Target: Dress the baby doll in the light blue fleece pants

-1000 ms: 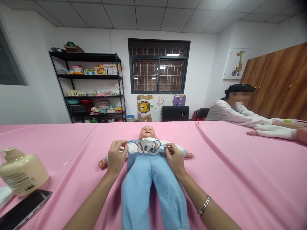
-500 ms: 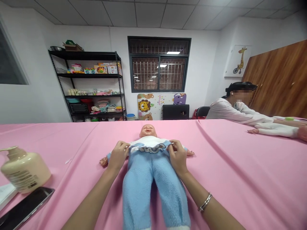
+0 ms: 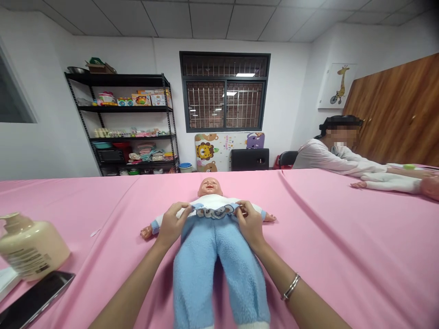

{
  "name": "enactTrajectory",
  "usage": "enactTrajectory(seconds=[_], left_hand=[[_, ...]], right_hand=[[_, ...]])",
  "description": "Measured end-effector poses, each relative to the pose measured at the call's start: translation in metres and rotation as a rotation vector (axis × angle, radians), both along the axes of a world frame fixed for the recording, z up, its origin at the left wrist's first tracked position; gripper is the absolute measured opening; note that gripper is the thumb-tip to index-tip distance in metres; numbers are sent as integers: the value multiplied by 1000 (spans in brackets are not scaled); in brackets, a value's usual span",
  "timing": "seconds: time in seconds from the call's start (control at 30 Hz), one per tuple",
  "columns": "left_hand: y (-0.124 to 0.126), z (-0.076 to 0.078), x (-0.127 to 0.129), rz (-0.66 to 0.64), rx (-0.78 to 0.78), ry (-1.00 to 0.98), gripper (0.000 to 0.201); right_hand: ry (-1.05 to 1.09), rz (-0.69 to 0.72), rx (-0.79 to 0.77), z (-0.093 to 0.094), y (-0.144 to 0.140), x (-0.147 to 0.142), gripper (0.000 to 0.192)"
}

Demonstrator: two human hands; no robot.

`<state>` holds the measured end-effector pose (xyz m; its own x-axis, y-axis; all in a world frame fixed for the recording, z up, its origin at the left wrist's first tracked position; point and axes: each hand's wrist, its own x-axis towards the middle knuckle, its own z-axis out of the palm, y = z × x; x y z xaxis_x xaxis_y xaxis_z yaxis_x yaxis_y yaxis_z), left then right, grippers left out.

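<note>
A baby doll (image 3: 210, 186) lies on its back on the pink cloth, head away from me, arms spread. It wears a white shirt (image 3: 215, 201) with blue cuffs and fluffy light-blue trousers (image 3: 194, 269). The shirt's lower edge, printed with an animal pattern, is folded up and bunched across the belly. My left hand (image 3: 173, 224) pinches one side of this shirt edge between thumb and fingers. On the other side my right hand (image 3: 250, 224), with a silver bangle on its wrist, pinches the same edge.
At the left stand a cream pump bottle (image 3: 32, 249) and a dark phone (image 3: 36, 299) on the pink cloth (image 3: 329, 256). A co-worker (image 3: 318, 155) leans over another doll (image 3: 394, 183) at the right. Behind the table are a black shelf rack (image 3: 126, 108) and a window.
Both hands have moved slightly inward along the shirt edge, which now sits a little higher and more bunched. The view has shifted slightly.
</note>
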<state>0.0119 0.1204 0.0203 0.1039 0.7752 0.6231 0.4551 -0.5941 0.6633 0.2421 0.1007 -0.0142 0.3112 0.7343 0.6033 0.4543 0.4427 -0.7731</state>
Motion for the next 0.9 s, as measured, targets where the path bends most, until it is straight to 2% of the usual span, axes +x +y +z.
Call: enactTrajectory(seconds=[0.1,0.17,0.23,0.3,0.37,0.47,0.57,0.63,0.8,0.83,0.9], left_hand=[[-2,10,0,-155,-318,-351,44],[-3,16,-2,-245,-391,-524,47],[-3,18,-4,-259,-397,-573,49],[-3,18,-5,-213,-347,-490,46],[-4,17,-4,-192,-290,-308,41],[-11,16,1,-246,-278,-34,29],[-17,17,4,-318,-304,121,25],[-16,17,3,-305,-299,151,23],[-7,18,-9,-75,-220,19,27],[-7,20,-11,-87,-248,11,28],[-9,23,-14,-206,-355,66,27]], right_hand=[[-8,-7,11,0,-1,0,18],[-11,-10,19,1,-1,1,19],[-11,-15,17,2,-2,1,19],[-8,-21,9,2,-2,1,19],[-7,-23,2,1,-2,0,19],[-11,-23,-2,0,-2,1,20],[-22,-25,10,-1,-1,1,21],[-22,-31,17,-1,-1,1,21],[-10,-41,24,1,-1,2,19],[-9,-41,22,1,-1,2,19],[-9,-38,17,0,-1,2,20]])
